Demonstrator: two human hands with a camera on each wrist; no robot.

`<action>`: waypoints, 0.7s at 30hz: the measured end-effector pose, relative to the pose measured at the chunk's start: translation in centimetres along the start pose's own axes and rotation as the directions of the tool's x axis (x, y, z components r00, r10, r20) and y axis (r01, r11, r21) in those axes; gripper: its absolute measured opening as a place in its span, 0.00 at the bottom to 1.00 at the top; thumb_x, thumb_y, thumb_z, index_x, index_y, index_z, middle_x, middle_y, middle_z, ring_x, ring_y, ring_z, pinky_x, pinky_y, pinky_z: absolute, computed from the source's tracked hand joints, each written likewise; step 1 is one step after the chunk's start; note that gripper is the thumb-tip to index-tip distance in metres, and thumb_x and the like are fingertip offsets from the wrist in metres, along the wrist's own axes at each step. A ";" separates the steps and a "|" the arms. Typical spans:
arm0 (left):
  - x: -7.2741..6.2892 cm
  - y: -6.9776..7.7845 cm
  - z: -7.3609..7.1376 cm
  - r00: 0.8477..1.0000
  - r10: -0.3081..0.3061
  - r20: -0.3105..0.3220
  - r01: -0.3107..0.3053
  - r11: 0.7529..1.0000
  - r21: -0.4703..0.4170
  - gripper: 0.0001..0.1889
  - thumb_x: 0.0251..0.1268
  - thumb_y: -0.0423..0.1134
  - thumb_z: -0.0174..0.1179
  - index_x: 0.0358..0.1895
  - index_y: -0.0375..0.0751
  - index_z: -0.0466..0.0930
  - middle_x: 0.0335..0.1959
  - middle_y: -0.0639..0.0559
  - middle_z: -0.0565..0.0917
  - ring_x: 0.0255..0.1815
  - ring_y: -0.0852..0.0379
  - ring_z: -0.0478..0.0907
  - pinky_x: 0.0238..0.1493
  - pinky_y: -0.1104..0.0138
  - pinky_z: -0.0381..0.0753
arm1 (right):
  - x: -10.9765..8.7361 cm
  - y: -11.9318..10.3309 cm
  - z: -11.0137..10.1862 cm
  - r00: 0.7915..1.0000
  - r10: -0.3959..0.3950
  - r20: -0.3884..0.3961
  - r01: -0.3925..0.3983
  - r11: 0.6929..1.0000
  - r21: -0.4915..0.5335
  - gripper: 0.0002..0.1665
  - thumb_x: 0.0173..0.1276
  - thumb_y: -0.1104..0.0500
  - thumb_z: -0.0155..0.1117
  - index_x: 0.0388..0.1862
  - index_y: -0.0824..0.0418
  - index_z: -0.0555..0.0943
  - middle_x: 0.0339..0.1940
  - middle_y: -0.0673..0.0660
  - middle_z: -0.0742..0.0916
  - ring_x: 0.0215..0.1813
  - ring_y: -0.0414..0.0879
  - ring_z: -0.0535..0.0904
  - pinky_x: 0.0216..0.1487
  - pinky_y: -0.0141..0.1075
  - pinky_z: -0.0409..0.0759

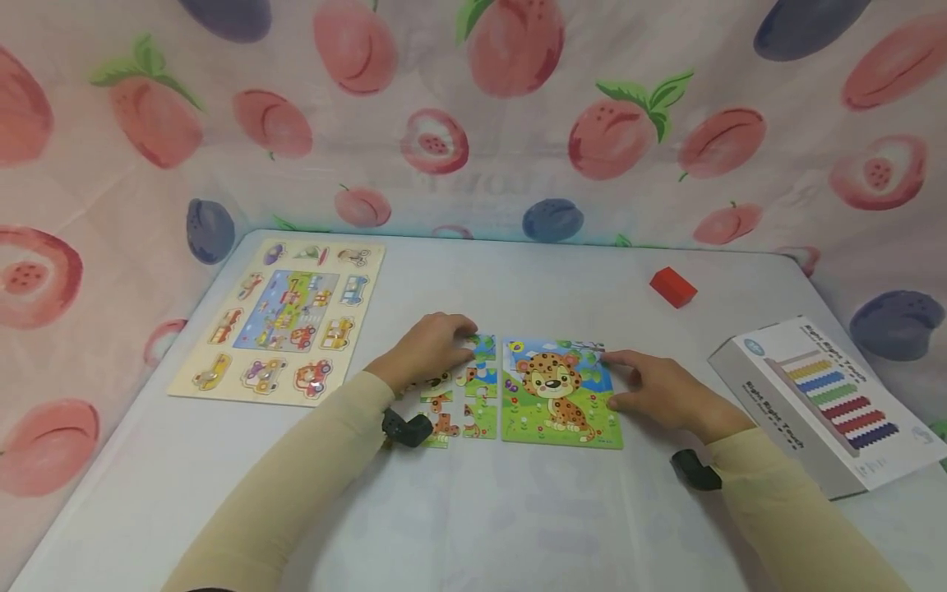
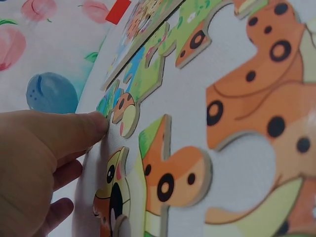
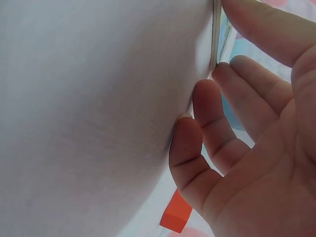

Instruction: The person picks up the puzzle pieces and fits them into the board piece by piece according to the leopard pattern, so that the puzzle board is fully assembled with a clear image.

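In the head view my left hand (image 1: 436,349) reaches over loose leopard puzzle pieces (image 1: 441,423). Its fingertips touch the upper left of a joined strip of blue and green pieces (image 1: 482,411). The left wrist view shows the thumb (image 2: 91,126) laid straight against the end of that strip, the other fingers bent below it. An orange spotted piece (image 2: 173,185) lies near that hand. My right hand (image 1: 662,390) touches the right edge of the leopard picture board (image 1: 565,403) with thumb and forefinger spread. The right wrist view shows its fingers (image 3: 187,153) at the tabletop.
A wooden vehicle puzzle board (image 1: 210,370) lies at the left back. Behind the right hand sits a red block (image 1: 673,286), and a white toy box (image 1: 806,403) stands at the right. A fruit-printed cloth (image 1: 488,140) rises at the back.
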State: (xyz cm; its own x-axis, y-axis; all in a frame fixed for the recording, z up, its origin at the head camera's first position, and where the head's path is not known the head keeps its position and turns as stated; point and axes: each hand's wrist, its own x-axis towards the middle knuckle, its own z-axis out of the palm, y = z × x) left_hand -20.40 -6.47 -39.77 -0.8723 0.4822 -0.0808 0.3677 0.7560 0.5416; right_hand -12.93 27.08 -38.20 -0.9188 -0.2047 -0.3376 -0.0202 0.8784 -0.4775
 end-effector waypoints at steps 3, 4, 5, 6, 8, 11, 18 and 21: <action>0.0 0.1 0.0 1.000 -0.002 -0.006 0.002 1.000 -0.004 0.22 0.67 0.41 0.66 0.61 0.37 0.79 0.57 0.48 0.83 0.62 0.50 0.75 0.66 0.60 0.70 | 0.0 0.1 0.0 1.000 -0.003 0.000 0.003 1.000 0.003 0.45 0.63 0.51 0.75 0.75 0.59 0.67 0.63 0.69 0.77 0.57 0.63 0.73 0.57 0.59 0.76; 0.0 0.1 0.0 1.000 -0.003 -0.007 0.003 1.000 -0.005 0.22 0.67 0.41 0.67 0.61 0.37 0.79 0.57 0.48 0.83 0.62 0.50 0.75 0.66 0.60 0.70 | 0.0 0.1 0.0 1.000 -0.007 0.000 0.007 1.000 0.004 0.45 0.63 0.51 0.75 0.75 0.59 0.67 0.63 0.69 0.77 0.57 0.62 0.73 0.57 0.59 0.76; 0.0 0.1 0.0 1.000 -0.004 -0.009 0.004 1.000 -0.004 0.21 0.67 0.41 0.67 0.60 0.37 0.79 0.57 0.48 0.83 0.62 0.50 0.75 0.66 0.60 0.70 | 0.0 0.1 0.0 1.000 -0.011 0.000 0.011 1.000 0.005 0.45 0.63 0.51 0.75 0.75 0.59 0.67 0.63 0.69 0.77 0.57 0.62 0.73 0.57 0.59 0.76; 0.0 0.1 0.0 1.000 -0.006 -0.010 0.006 1.000 -0.003 0.21 0.67 0.41 0.67 0.60 0.37 0.80 0.57 0.48 0.83 0.62 0.50 0.75 0.66 0.60 0.70 | 0.0 0.1 -0.1 1.000 -0.014 -0.002 0.014 1.000 0.006 0.45 0.63 0.51 0.75 0.75 0.60 0.67 0.63 0.69 0.77 0.57 0.62 0.73 0.57 0.59 0.76; 0.0 0.1 0.0 1.000 -0.012 -0.010 0.012 1.000 -0.001 0.21 0.66 0.41 0.67 0.60 0.37 0.80 0.57 0.48 0.83 0.62 0.50 0.75 0.66 0.60 0.70 | 0.1 0.1 -0.1 1.000 -0.016 -0.001 0.016 1.000 0.008 0.45 0.63 0.51 0.75 0.75 0.60 0.67 0.63 0.69 0.77 0.57 0.62 0.73 0.57 0.59 0.76; 0.0 0.1 -0.1 1.000 -0.017 -0.005 0.017 1.000 0.001 0.21 0.66 0.41 0.67 0.60 0.37 0.80 0.57 0.48 0.83 0.62 0.49 0.75 0.65 0.59 0.70 | 0.1 0.1 0.0 1.000 -0.014 -0.003 0.014 1.000 0.009 0.45 0.63 0.51 0.75 0.75 0.59 0.67 0.62 0.69 0.77 0.57 0.62 0.73 0.57 0.59 0.76; 0.1 0.4 -0.3 1.000 -0.019 0.014 0.019 1.000 0.024 0.21 0.67 0.41 0.66 0.60 0.38 0.80 0.56 0.48 0.83 0.62 0.49 0.75 0.65 0.59 0.70 | 0.0 0.2 0.0 1.000 -0.005 -0.005 0.005 1.000 0.001 0.45 0.63 0.51 0.75 0.75 0.58 0.67 0.59 0.67 0.79 0.55 0.61 0.73 0.55 0.57 0.77; 0.2 0.5 -0.4 1.000 -0.013 0.023 0.012 0.998 0.054 0.20 0.68 0.41 0.66 0.60 0.39 0.81 0.56 0.48 0.84 0.61 0.49 0.76 0.64 0.60 0.71 | 0.1 0.2 0.0 1.000 0.000 0.000 0.000 1.000 0.002 0.45 0.63 0.51 0.75 0.75 0.58 0.67 0.58 0.67 0.79 0.55 0.61 0.73 0.55 0.57 0.77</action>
State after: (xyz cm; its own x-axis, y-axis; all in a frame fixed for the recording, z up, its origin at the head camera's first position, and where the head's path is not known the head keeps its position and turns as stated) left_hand -20.50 -6.21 -39.18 -0.8696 0.4820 -0.1073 0.3741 0.7848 0.4942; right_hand -13.00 27.24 -38.35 -0.9189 -0.2044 -0.3374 -0.0192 0.8775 -0.4792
